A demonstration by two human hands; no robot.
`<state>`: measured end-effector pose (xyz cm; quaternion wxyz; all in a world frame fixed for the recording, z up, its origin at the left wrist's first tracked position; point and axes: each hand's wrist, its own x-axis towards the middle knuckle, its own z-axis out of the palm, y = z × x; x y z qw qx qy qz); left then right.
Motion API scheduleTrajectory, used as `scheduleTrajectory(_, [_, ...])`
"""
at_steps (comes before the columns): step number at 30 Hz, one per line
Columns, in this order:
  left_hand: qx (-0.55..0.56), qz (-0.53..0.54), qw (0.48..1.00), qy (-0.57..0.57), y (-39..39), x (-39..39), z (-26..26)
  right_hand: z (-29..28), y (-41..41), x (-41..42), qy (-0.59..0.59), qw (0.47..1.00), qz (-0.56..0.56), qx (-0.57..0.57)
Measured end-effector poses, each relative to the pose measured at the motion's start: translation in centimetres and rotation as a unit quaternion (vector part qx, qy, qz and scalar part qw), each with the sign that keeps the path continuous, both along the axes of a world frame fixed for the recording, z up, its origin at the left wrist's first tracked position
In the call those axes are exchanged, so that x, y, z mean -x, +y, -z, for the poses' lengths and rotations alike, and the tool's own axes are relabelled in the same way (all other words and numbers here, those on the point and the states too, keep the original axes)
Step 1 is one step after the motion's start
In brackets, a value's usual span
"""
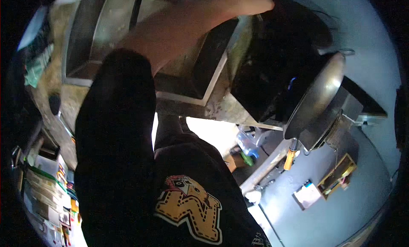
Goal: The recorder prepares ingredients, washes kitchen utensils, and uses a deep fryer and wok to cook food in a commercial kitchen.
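Note:
My left arm, in a black sleeve, reaches across a sink point(214, 77) with a pale metal rim. Past the sink, at the top of the view, is my left hand point(255, 3), blurred and partly cut off. It is at the edge of a dark rounded object point(300, 23), perhaps a pan; whether the fingers grip it cannot be made out. Below that object spreads a very dark area with a small blue glow point(292, 83). Nearer stands a tilted metal pan point(319, 93) with an orange-brown handle point(289, 159). My right hand is out of view.
A stained counter point(220, 103) surrounds the sink. At the left lie a green cloth point(40, 66) and a dark-ended utensil point(55, 103). A blue wall point(361, 196) carries a small yellowish shelf point(337, 176). Plastic bags point(247, 144) sit low, below the counter. Crowded shelving point(44, 199) fills the lower left.

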<state>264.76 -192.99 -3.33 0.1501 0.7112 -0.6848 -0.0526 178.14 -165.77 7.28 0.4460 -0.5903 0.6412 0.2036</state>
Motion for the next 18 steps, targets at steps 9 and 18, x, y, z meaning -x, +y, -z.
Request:
scheduleTrajectory(9, [0.174,0.023,0.984,-0.023,2.4,-1.3,3.4,-3.1,-7.6,-6.9,0.104,0.972,0.198,-0.078])
scheduleTrajectory(18, [-0.058,0.074,0.994,0.055,1.4,-2.0,0.7,-2.1,-9.0,-6.6,0.114,0.98,0.093,-0.131])
